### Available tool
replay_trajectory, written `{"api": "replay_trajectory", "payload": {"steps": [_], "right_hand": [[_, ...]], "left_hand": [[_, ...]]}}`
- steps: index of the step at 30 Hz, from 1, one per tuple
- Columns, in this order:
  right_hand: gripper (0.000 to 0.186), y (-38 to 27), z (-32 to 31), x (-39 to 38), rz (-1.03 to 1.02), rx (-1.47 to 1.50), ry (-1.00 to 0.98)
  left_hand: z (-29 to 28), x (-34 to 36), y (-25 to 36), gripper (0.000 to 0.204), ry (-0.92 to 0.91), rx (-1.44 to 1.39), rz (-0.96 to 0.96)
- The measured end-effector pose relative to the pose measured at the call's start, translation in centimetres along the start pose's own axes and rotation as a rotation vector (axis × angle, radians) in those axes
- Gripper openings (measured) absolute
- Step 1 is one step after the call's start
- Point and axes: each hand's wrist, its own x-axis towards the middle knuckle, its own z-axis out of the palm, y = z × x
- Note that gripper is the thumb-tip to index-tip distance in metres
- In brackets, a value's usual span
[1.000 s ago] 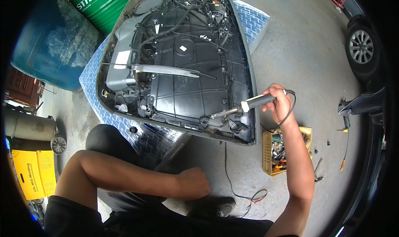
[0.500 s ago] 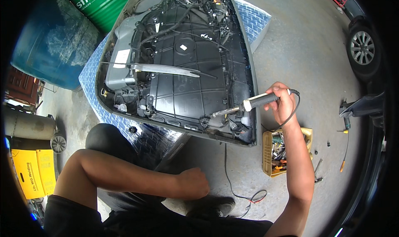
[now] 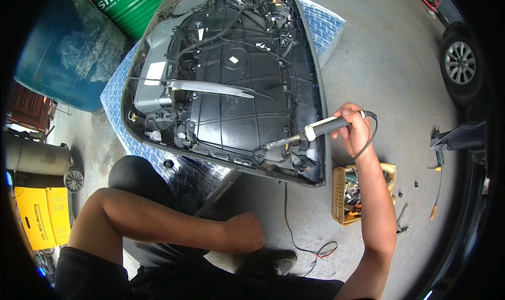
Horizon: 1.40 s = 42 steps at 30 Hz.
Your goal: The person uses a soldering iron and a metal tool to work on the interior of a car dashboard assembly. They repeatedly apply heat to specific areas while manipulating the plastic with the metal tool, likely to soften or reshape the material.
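Note:
My right hand (image 3: 354,129) grips a soldering iron (image 3: 327,126) by its black handle, which has a pale collar and a cord at the back. The iron's dark tip touches or nearly touches a rough, melted-looking patch (image 3: 259,154) near the close edge of a large black car door panel (image 3: 242,122). This panel lies with its ribbed, wired inner side up. A flat grey strip (image 3: 210,88) with a forked end rests across it. My left hand (image 3: 244,232) is closed in a fist, away from the panel, with nothing seen in it.
The panel rests on a blue-and-white wrapped support (image 3: 323,29). A yellow toolbox (image 3: 338,208) of hand tools stands under my right forearm. A cable (image 3: 287,221) runs along the floor. Drums (image 3: 68,58), a yellow machine (image 3: 44,216) and a car wheel (image 3: 461,62) are around.
My right hand has shifted slightly left, and the iron's tip has moved left and down onto the rough patch. My left fist has stayed in place.

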Motion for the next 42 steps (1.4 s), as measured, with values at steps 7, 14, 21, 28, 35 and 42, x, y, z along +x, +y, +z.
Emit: {"api": "replay_trajectory", "payload": {"steps": [7, 14, 21, 28, 35, 42], "right_hand": [[0.019, 0.46, 0.19, 0.69, 0.014, -0.003, -0.001], [0.019, 0.6, 0.11, 0.89, 0.023, -0.004, -0.009], [0.02, 0.5, 0.31, 0.99, 0.021, 0.013, -0.025], [0.02, 0.44, 0.36, 0.92, 0.006, 0.009, -0.03], [0.022, 0.47, 0.04, 1.1, -0.056, 0.009, -0.039], [0.022, 0.34, 0.69, 0.77, -0.029, -0.039, -0.021]], "left_hand": [[0.32, 0.02, -0.11, 0.009, -0.001, 0.008, -0.002], [0.64, -0.03, -0.21, 0.009, 0.024, -0.002, -0.004], [0.72, -0.02, -0.22, 0.009, 0.019, 0.013, 0.007], [0.94, 0.01, -0.27, 0.009, 0.032, 0.007, -0.005], [0.88, -0.04, -0.25, 0.009, 0.035, 0.005, -0.01], [0.91, -0.06, -0.21, 0.009, 0.052, 0.005, -0.006]]}}
